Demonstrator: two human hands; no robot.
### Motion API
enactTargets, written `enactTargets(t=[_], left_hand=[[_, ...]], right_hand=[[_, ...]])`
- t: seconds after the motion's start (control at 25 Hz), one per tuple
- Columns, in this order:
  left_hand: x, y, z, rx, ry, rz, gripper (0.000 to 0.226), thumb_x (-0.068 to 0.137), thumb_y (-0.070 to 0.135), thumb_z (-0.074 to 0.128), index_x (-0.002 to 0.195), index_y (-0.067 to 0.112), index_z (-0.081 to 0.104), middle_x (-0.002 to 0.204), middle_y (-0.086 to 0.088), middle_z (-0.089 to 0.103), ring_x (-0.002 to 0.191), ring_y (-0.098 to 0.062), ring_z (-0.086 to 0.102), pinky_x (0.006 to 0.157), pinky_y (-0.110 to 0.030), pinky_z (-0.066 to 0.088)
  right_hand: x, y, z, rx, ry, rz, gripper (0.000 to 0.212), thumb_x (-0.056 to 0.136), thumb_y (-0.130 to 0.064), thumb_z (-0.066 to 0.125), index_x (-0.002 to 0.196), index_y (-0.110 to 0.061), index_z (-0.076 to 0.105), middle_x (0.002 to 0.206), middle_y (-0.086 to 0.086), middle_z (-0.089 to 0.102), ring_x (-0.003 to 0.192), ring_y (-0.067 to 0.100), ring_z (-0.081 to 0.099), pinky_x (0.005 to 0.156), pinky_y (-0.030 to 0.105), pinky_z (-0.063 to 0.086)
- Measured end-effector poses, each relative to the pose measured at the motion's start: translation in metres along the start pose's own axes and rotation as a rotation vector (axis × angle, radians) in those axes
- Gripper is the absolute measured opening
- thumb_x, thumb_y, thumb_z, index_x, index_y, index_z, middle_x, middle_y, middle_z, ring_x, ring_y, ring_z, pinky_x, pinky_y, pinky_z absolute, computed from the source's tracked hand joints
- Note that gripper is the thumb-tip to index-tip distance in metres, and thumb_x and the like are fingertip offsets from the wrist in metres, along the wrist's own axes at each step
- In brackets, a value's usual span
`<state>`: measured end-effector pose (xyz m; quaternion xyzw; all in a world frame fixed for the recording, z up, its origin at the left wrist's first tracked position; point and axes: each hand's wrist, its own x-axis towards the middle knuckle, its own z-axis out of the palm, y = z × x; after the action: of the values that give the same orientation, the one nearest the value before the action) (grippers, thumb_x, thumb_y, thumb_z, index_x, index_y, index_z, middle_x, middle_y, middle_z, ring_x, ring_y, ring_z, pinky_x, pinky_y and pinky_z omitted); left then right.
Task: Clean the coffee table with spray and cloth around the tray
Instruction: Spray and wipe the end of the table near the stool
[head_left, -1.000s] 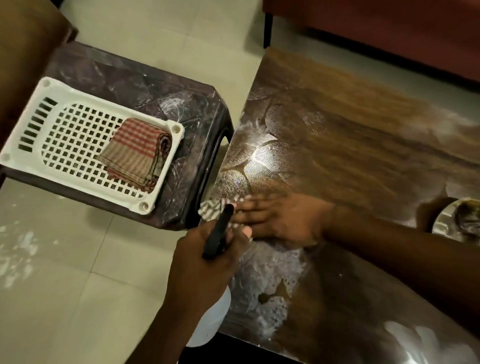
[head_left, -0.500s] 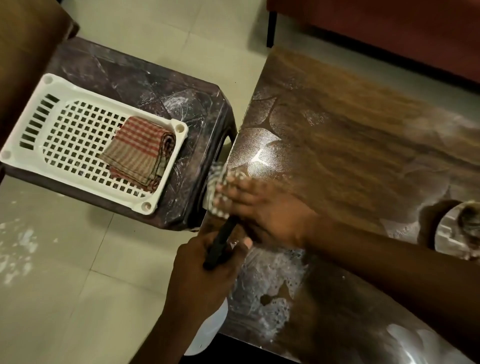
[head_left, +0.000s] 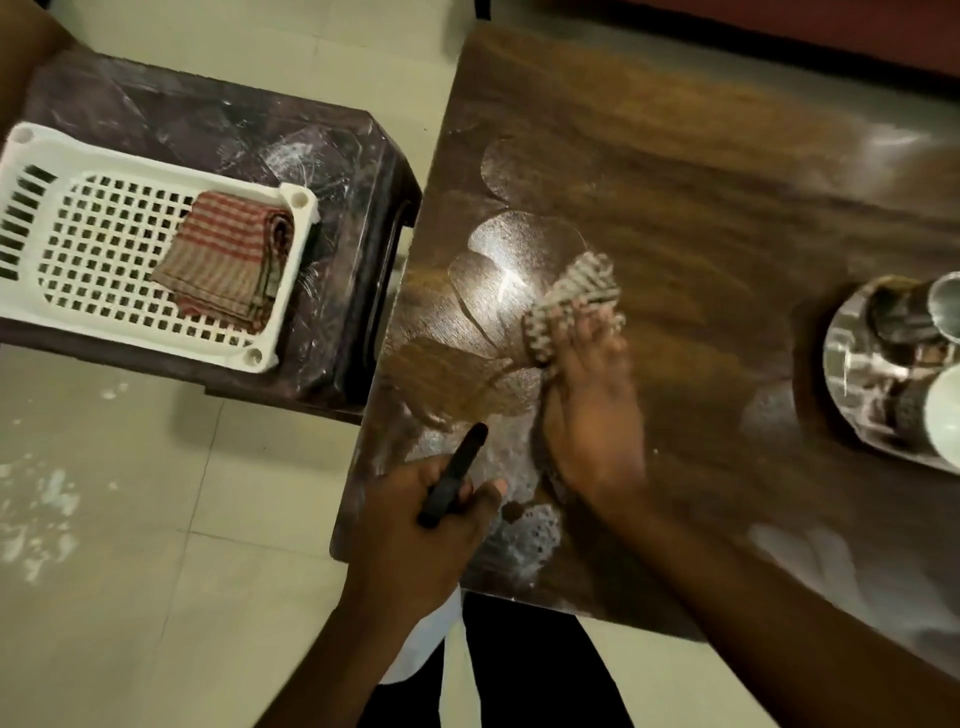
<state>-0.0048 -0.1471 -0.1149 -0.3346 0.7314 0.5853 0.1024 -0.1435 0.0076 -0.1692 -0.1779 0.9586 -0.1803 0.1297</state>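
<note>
The wooden coffee table (head_left: 701, 171) shows wet wipe arcs and white foam near its front left corner. My right hand (head_left: 592, 415) presses a striped cloth (head_left: 571, 296) flat onto the tabletop, left of centre; the fingers lie over the bunched cloth and are blurred. My left hand (head_left: 415, 540) grips a spray bottle at the table's front left corner. The bottle's black trigger head (head_left: 453, 474) sticks out above the fingers and its white body (head_left: 428, 639) hangs below the hand. A steel tray (head_left: 852, 332) with cups sits at the table's right edge, apart from both hands.
A dark stool (head_left: 343, 171) stands left of the table, carrying a white slotted basket (head_left: 67, 249) with a folded red checked cloth (head_left: 228, 260). A red-brown sofa (head_left: 779, 31) runs along the top right. Pale floor tiles with white spots lie at the left.
My right hand has slid the cloth from the table's left edge to the right, farther onto the tabletop. My left hand keeps hold of the spray bottle at the front corner.
</note>
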Motion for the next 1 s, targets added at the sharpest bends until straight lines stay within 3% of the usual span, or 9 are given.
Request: enactTargets(t=[0.12,0.2,0.28,0.36,0.48,0.56,0.76,0.84,1.0], left_hand=[[-0.018,-0.009,0.005,-0.038,-0.04,0.009,0.041,0.09,0.013,0.089,0.069,-0.001,0.057,0.057,-0.012,0.052,0.054,-0.01,0.048,0.06,-0.019,0.046],[-0.027,-0.009,0.003,-0.096,-0.086,0.011,0.036,0.09,0.016,0.087,0.076,-0.005,0.062,0.063,-0.016,0.055,0.057,-0.013,0.051,0.061,-0.019,0.046],[-0.033,-0.015,-0.003,-0.069,-0.139,0.06,0.041,0.085,0.041,0.087,0.072,0.011,0.063,0.062,-0.009,0.057,0.06,-0.019,0.057,0.065,-0.032,0.049],[-0.04,-0.021,-0.013,-0.022,-0.167,0.071,0.042,0.082,0.054,0.078,0.067,0.021,0.058,0.059,-0.001,0.055,0.06,-0.027,0.057,0.068,-0.043,0.051],[-0.054,-0.022,-0.024,-0.028,-0.149,0.034,0.054,0.08,0.053,0.08,0.064,0.012,0.05,0.054,-0.004,0.049,0.056,-0.032,0.054,0.065,-0.04,0.048],[-0.058,-0.025,-0.03,-0.008,-0.123,0.033,0.055,0.08,0.05,0.081,0.067,0.005,0.051,0.056,-0.015,0.05,0.058,-0.039,0.056,0.065,-0.037,0.045],[-0.077,-0.037,-0.047,0.052,-0.16,0.12,0.037,0.085,0.046,0.085,0.077,0.013,0.071,0.056,0.003,0.064,0.052,-0.016,0.061,0.059,-0.03,0.048],[-0.084,-0.039,-0.051,0.042,-0.163,0.099,0.036,0.089,0.04,0.089,0.075,0.013,0.069,0.05,0.01,0.057,0.046,-0.007,0.051,0.056,-0.028,0.044],[-0.091,-0.046,-0.054,0.079,-0.089,0.113,0.05,0.09,0.038,0.084,0.066,0.003,0.056,0.051,-0.011,0.049,0.044,-0.022,0.045,0.05,-0.039,0.04]], right_hand=[[-0.08,0.025,0.0,-0.172,-0.325,-0.66,0.062,0.107,-0.036,0.038,0.168,-0.026,0.029,0.178,0.001,0.019,0.167,0.023,0.007,0.135,0.046,0.015],[-0.081,0.078,-0.021,-0.237,-0.431,-0.905,0.061,0.109,-0.033,0.037,0.169,-0.031,0.025,0.178,-0.003,0.019,0.166,0.022,0.012,0.133,0.044,0.021],[-0.075,0.112,-0.035,-0.255,-0.344,-0.711,0.06,0.108,-0.03,0.038,0.167,-0.031,0.03,0.176,0.002,0.026,0.164,0.027,0.023,0.131,0.046,0.026],[-0.076,0.106,-0.035,-0.128,-0.105,-0.277,0.06,0.106,-0.026,0.04,0.166,-0.025,0.035,0.174,0.007,0.031,0.163,0.03,0.025,0.131,0.05,0.026],[-0.088,0.023,0.004,0.096,0.195,0.328,0.063,0.104,-0.022,0.039,0.167,-0.02,0.034,0.176,0.006,0.027,0.165,0.028,0.015,0.133,0.049,0.018],[-0.109,-0.035,0.034,0.107,0.16,0.341,0.066,0.102,-0.02,0.038,0.168,-0.017,0.029,0.178,0.009,0.019,0.166,0.03,0.009,0.133,0.05,0.018],[-0.196,-0.018,0.038,-0.095,-0.241,-0.526,0.069,0.1,-0.022,0.052,0.166,-0.024,0.035,0.177,0.0,0.022,0.166,0.022,0.013,0.133,0.047,0.021],[-0.212,0.025,0.023,-0.099,-0.215,-0.41,0.066,0.105,-0.021,0.052,0.167,-0.029,0.032,0.176,-0.003,0.025,0.166,0.019,0.015,0.131,0.051,0.025],[-0.225,0.025,0.032,0.144,0.253,0.404,0.06,0.106,-0.018,0.042,0.165,-0.022,0.037,0.175,0.0,0.028,0.165,0.024,0.015,0.13,0.055,0.026]])
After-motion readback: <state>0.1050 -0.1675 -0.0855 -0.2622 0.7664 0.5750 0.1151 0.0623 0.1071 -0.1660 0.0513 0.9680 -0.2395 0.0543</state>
